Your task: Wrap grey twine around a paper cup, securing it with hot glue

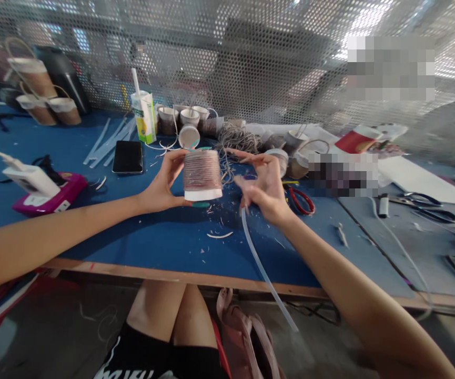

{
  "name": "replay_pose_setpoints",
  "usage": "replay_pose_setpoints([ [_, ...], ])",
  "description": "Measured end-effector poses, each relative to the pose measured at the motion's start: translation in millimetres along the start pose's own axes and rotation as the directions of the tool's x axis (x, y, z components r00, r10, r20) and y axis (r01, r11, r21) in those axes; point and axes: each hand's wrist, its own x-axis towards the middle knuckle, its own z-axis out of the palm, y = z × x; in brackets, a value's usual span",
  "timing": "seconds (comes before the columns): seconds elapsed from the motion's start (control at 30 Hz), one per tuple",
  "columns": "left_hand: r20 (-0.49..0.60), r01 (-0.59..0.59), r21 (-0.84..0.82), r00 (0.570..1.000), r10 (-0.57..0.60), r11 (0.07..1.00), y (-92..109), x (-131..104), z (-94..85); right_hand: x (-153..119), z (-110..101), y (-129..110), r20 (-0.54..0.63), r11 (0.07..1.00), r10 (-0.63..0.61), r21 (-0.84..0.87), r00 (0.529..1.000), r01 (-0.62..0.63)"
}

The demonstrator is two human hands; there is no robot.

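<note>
My left hand grips a small cup wrapped in brownish cord, thumb below and fingers above. The cup lies on its side in the air over the table, and its white band faces me. To its right, my right hand holds a long translucent glue stick between its fingers, slightly blurred. The stick hangs down past the table's front edge and bends a little. The right fingertips point toward the cup but are apart from it. Loose grey cord lies in a heap behind both hands.
Several cord-wrapped cups stand at the back, near a drink carton. A black phone, more translucent sticks and a purple power strip lie left. Red-handled pliers and scissors lie right.
</note>
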Motion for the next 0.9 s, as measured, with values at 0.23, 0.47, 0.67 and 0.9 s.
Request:
replay_pose_setpoints([
  [0.23,0.126,0.057,-0.042,0.991,-0.052,0.997,8.6,3.9,0.7,-7.3,10.7,7.1,0.255,0.97,-0.054,-0.215,0.965,0.111],
  [0.47,0.152,0.051,0.079,0.986,-0.062,0.996,3.3,0.4,0.9,-6.7,13.6,9.5,0.166,0.972,-0.06,-0.213,0.984,0.095],
  [0.67,0.192,-0.018,0.267,0.981,-0.035,0.964,20.1,0.6,0.3,-7.7,12.3,9.8,0.168,0.934,-0.115,-0.318,0.979,0.164],
  [0.9,0.092,-0.017,0.38,0.996,-0.02,0.925,17.5,-0.4,1.9,-10.4,18.3,8.6,0.157,0.908,-0.079,-0.396,0.984,0.136],
])
